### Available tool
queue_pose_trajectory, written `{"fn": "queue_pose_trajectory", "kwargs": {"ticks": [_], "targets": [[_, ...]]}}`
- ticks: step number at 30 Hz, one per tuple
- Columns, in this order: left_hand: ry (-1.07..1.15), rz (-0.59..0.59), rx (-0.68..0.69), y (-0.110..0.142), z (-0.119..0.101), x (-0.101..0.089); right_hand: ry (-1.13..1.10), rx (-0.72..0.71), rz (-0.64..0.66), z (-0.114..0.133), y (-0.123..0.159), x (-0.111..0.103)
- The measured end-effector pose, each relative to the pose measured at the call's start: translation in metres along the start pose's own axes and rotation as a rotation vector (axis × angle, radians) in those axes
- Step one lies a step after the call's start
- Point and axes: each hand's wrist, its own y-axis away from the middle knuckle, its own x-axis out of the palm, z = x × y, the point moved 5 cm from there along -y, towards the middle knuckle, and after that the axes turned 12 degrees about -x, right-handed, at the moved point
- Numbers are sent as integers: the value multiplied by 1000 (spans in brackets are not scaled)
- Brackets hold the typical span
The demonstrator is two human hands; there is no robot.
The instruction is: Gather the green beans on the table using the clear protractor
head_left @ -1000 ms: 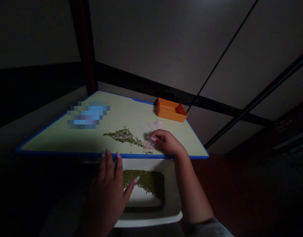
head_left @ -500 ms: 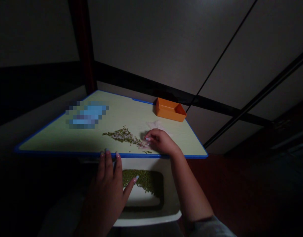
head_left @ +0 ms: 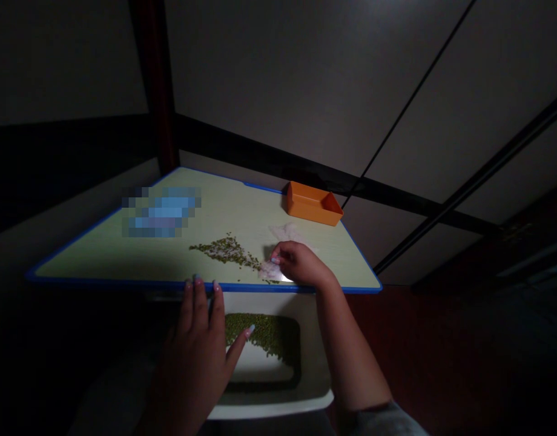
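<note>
My left hand [head_left: 199,351] lies with fingers spread, their tips at the blue edge of the pale tabletop [head_left: 233,200]. Its thumb reaches over a white tub [head_left: 312,363] that holds green beans [head_left: 260,330]. On the tabletop, my right hand [head_left: 296,261] is curled, thumb and fingertips together; anything inside the pinch is too small to make out. Just left of it spreads a pile of green beans mixed with pale bits [head_left: 226,248]. A whitish, pinkish patch of small pieces [head_left: 269,270] lies under and beside the right fingertips.
An orange open box [head_left: 312,206] stands at the tabletop's back right corner. Another pale patch [head_left: 285,231] lies in front of it. A blurred-out blue object [head_left: 164,212] is on the left. Cabinet panels [head_left: 306,79] rise behind the table.
My right hand has shifted slightly right and down, uncovering more of the pale patch near the table edge. The left hand has stayed in place.
</note>
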Motion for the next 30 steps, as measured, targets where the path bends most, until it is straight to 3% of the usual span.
{"fn": "queue_pose_trajectory", "kwargs": {"ticks": [13, 30], "targets": [[-12, -16, 7, 1, 1, 2, -136, 53, 71, 1, 3, 2], [-38, -25, 15, 1, 1, 3, -251, 50, 40, 1, 5, 0]]}}
